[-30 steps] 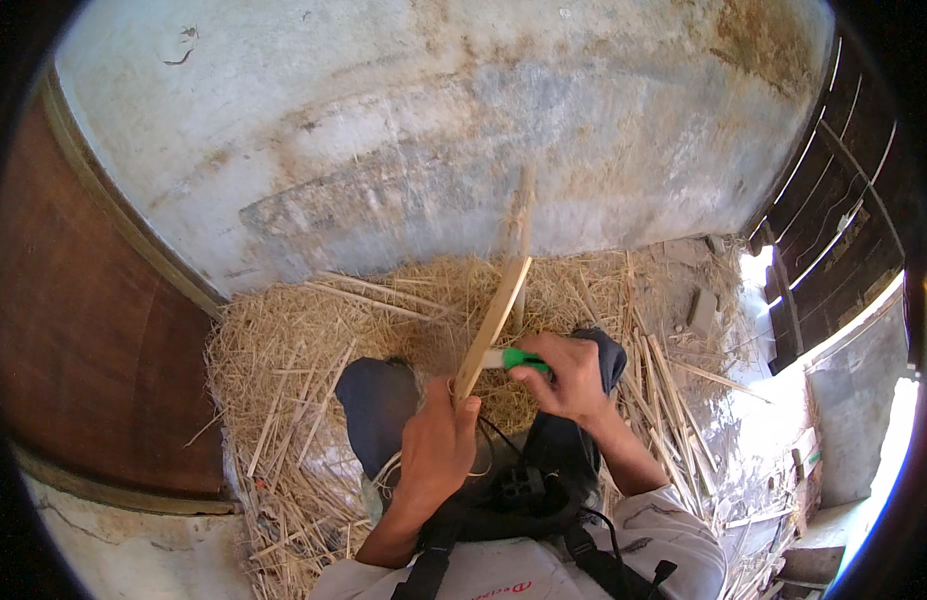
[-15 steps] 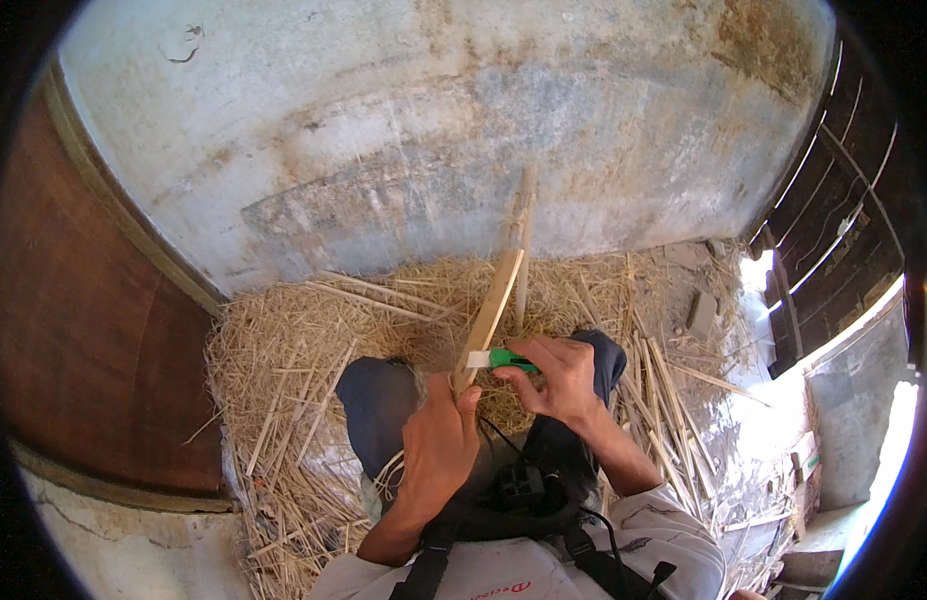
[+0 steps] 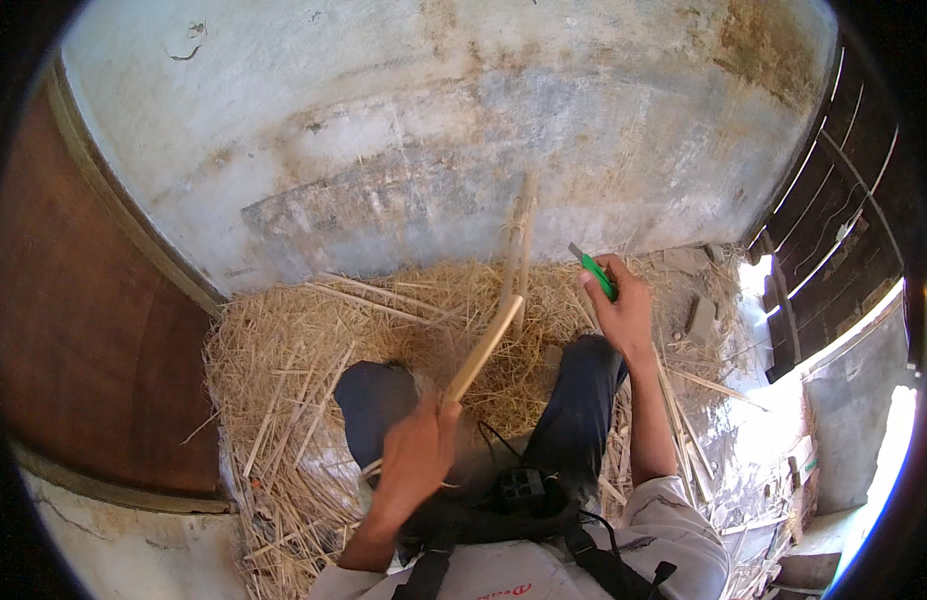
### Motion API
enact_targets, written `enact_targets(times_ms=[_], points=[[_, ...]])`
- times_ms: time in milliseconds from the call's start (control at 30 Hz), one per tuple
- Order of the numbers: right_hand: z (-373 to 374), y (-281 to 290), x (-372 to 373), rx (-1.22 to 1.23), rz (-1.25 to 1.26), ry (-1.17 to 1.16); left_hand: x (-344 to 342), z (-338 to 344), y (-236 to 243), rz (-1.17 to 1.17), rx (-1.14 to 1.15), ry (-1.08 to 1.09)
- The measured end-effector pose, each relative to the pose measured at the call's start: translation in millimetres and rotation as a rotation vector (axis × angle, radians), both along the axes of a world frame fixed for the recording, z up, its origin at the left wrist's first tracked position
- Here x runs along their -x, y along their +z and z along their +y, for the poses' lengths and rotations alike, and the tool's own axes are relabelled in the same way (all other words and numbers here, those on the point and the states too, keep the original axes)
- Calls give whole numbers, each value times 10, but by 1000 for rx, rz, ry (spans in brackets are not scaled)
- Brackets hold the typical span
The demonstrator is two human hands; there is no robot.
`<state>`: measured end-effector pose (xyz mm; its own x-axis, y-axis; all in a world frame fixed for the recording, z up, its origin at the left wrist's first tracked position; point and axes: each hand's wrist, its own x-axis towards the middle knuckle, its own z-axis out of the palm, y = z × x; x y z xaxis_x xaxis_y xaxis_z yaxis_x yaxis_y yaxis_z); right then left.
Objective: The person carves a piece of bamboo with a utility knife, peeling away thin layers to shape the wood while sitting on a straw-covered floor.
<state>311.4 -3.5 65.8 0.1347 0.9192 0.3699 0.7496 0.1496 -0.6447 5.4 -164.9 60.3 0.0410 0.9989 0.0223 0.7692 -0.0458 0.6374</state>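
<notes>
My left hand [image 3: 416, 458] is closed around the lower end of a pale split strip, wood or bamboo [image 3: 487, 345], which slants up and to the right over my lap. Out to the right, my right hand [image 3: 624, 305] grips a utility knife with a green handle [image 3: 600, 278]. Its short blade points up and to the left, well apart from the strip. Beyond the strip, upright poles [image 3: 524, 240] stand near the wall; the strip's tip overlaps their lower part in view.
Straw-like shavings [image 3: 284, 345] cover the floor around my knees. Loose strips [image 3: 684, 430] lie to the right, near a brick-like block [image 3: 701, 318]. A stained plaster wall [image 3: 404, 140] rises ahead, and a brown door panel [image 3: 104, 330] stands at left.
My right hand has carried the knife off the strip, forward and to the right. My left hand has drawn the strip slightly down toward me, and its top end sits lower.
</notes>
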Motion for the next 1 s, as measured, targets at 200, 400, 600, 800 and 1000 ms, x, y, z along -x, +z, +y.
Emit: enact_targets(times_ms=[200, 400, 600, 800, 1000], points=[[-78, 382, 417, -231, -38, 599, 367, 579, 184, 369, -188, -129], [319, 214, 625, -58, -277, 857, 419, 1161, 479, 675, -289, -345], [622, -66, 567, 91, -157, 777, 326, 1512, 842, 480, -912, -272], [806, -359, 573, 165, 293, 615, 131, 1197, 826, -335, -831, -94], [788, -204, 741, 437, 611, 554, 88, 2241, -198, -601, -216, -73]])
